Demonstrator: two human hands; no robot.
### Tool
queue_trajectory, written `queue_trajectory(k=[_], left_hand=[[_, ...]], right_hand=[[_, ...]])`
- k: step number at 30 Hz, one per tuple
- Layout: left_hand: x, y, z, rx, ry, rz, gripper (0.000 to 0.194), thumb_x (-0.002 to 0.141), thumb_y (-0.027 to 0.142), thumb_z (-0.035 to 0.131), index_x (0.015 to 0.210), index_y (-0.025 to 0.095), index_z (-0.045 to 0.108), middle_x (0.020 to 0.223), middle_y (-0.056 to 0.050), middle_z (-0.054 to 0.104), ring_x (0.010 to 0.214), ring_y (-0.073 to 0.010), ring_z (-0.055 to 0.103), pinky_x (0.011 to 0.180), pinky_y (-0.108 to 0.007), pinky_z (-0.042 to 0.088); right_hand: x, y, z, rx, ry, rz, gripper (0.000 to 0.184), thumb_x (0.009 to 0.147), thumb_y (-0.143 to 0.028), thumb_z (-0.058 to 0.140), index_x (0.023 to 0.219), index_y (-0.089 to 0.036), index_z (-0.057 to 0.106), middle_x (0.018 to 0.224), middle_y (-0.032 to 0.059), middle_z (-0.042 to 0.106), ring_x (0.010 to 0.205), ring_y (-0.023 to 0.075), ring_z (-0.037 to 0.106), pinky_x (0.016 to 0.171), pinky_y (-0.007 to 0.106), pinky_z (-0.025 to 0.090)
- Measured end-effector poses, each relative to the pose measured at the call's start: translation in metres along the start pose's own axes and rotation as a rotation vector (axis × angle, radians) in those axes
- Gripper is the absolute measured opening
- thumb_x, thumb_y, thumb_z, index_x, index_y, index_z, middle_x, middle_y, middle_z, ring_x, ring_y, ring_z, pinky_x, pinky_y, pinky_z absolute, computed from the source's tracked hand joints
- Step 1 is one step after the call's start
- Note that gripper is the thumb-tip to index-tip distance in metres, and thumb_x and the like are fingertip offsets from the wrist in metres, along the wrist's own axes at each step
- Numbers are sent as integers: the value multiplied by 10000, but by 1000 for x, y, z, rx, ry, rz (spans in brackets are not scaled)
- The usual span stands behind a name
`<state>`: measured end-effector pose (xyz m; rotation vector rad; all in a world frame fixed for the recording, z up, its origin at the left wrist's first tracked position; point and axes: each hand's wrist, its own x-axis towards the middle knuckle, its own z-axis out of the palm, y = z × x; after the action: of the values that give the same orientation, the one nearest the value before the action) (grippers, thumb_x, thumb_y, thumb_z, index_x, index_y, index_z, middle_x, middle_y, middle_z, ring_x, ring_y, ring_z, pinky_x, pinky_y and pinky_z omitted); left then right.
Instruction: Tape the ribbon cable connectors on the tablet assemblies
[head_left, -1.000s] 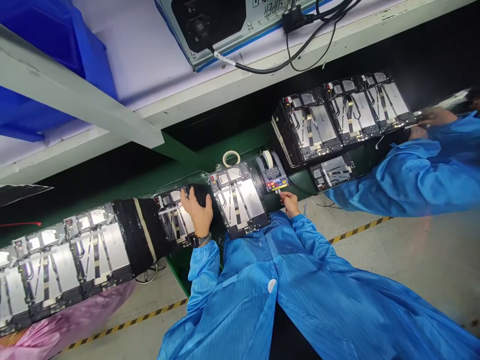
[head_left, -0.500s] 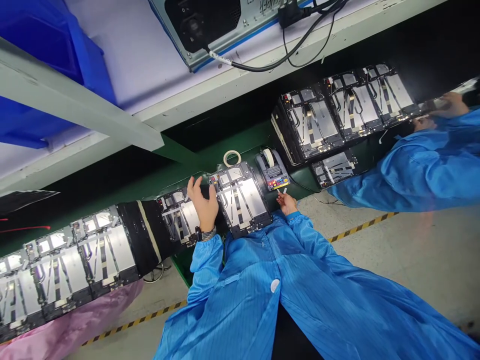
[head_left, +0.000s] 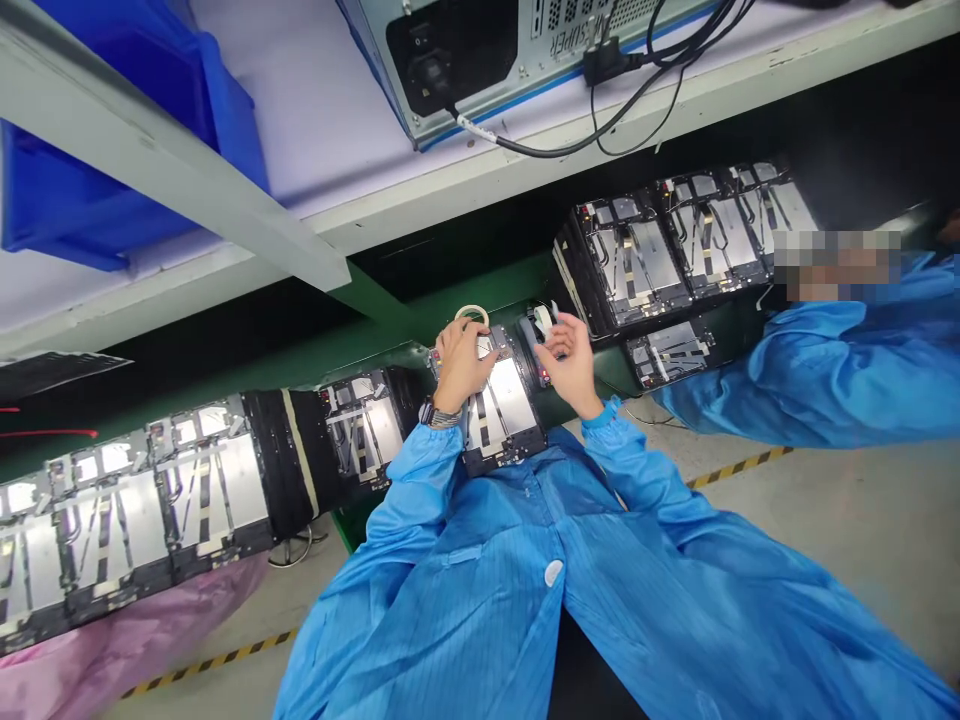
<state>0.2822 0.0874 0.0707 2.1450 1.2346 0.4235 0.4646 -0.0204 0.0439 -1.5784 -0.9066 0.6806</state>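
Observation:
My left hand (head_left: pixel 459 365), with a dark wristwatch (head_left: pixel 433 413) on its wrist, curls over the top corner of a flat electronic module (head_left: pixel 504 405) with silver panels and ribbon cables. My right hand (head_left: pixel 571 362) hangs beside a grey tape dispenser (head_left: pixel 534 335), its fingertips close to the dispenser's white roll. Whether those fingers pinch something small is hidden. A loose roll of pale tape (head_left: pixel 471 316) lies just beyond my left fingers. Another module (head_left: pixel 364 430) sits to the left, apart from both hands.
The green bench (head_left: pixel 375 358) carries a long row of modules, some wrapped in black (head_left: pixel 277 465), with more stacked at the far right (head_left: pixel 637 260). A co-worker's blue sleeve (head_left: pixel 840 375) is at right. Overhead are a blue bin (head_left: pixel 127 140) and a power unit (head_left: pixel 450 60).
My left hand has moved right, from the left module onto the corner of the middle one. My right hand has risen alongside the dispenser, bringing both hands closer together. The view has shifted slightly.

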Motion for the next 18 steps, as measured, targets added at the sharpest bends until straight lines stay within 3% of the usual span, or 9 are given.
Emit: queue_trajectory(k=[6, 9, 14, 18], left_hand=[[-13, 4, 6, 141, -7, -21, 57, 946, 275, 654, 988, 280, 691, 1455, -77, 595, 1444, -315, 463, 1303, -586, 175], [-13, 9, 9, 184, -9, -22, 93, 976, 284, 608, 935, 272, 691, 1464, -70, 600, 1445, -309, 462, 1305, -587, 176], [-5, 6, 3, 173, -80, 38, 135, 990, 265, 569, 922, 251, 685, 1426, -104, 619, 1447, -295, 465, 1309, -593, 151], [7, 1, -2, 142, -175, -9, 112, 945, 236, 602, 889, 237, 699, 1402, -110, 632, 1433, -299, 476, 1302, -587, 165]], right_hand=[[61, 4, 32, -221, -454, -195, 812, 840, -231, 726, 1571, -232, 373, 1316, 113, 583, 999, 232, 609, 900, 410, 560], [77, 5, 30, -309, -619, -224, 866, 835, -206, 726, 1606, -233, 332, 1286, 104, 578, 988, 237, 611, 938, 448, 554], [90, -4, 23, -406, -739, -313, 909, 827, -196, 765, 1623, -223, 328, 1280, 116, 586, 1110, 285, 612, 1014, 493, 530], [88, -7, 22, -387, -786, -315, 901, 848, -170, 727, 1640, -227, 301, 1269, 118, 589, 1142, 293, 604, 1017, 498, 530]])
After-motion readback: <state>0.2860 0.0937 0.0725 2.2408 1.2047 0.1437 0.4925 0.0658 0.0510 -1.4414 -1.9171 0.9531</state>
